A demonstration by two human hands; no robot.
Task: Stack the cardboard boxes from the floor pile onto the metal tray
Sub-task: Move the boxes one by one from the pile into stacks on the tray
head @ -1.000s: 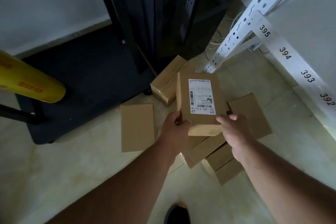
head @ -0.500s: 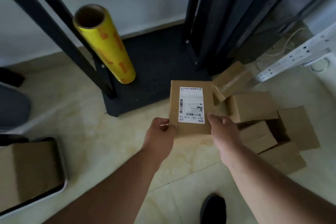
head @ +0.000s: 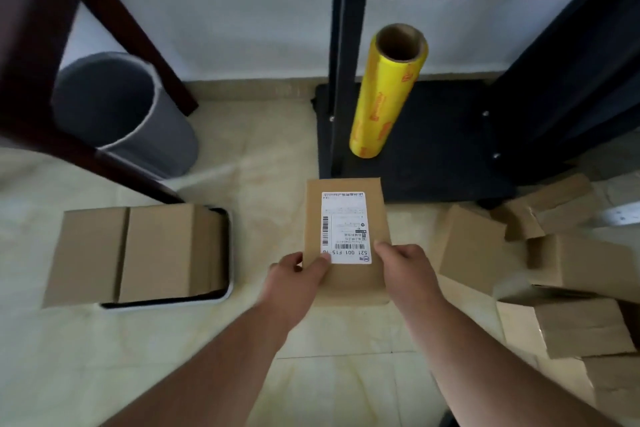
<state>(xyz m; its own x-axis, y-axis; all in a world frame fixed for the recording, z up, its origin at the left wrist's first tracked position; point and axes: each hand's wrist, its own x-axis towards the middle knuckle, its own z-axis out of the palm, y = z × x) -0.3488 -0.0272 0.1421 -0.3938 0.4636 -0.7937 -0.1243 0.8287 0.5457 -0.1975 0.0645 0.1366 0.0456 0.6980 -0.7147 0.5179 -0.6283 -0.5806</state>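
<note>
Hands on the parcel: we've got the flat brown cardboard box with the white printed shipping label (head: pixel 346 239) held up over the pale tiled floor (head: pixel 270 163), label facing up at us. Our left hand (head: pixel 294 282) pinches the near left corner, thumb lying across the top face and touching the label's edge, the other fingers tucked beneath where we cannot see them. Our right hand (head: pixel 407 274) clamps the near right edge, fingers curled over the top. Out to the left of the left hand sits the shallow metal tray with the pale rounded rim (head: pixel 227 295), and on it rests a big plain brown cardboard carton (head: pixel 138 253) that overhangs the tray's left side. Off to the right of the right hand lies the loose pile of plain brown cardboard boxes (head: pixel 568 281) on the floor, tipped at all angles. Beyond our fingertips stands an upright yellow roll of plastic film (head: pixel 386 94) on the base of a black metal rack (head: pixel 429 149), and beyond the tray a grey round bin (head: pixel 121 111) stands behind dark wooden legs (head: pixel 41 87).
</note>
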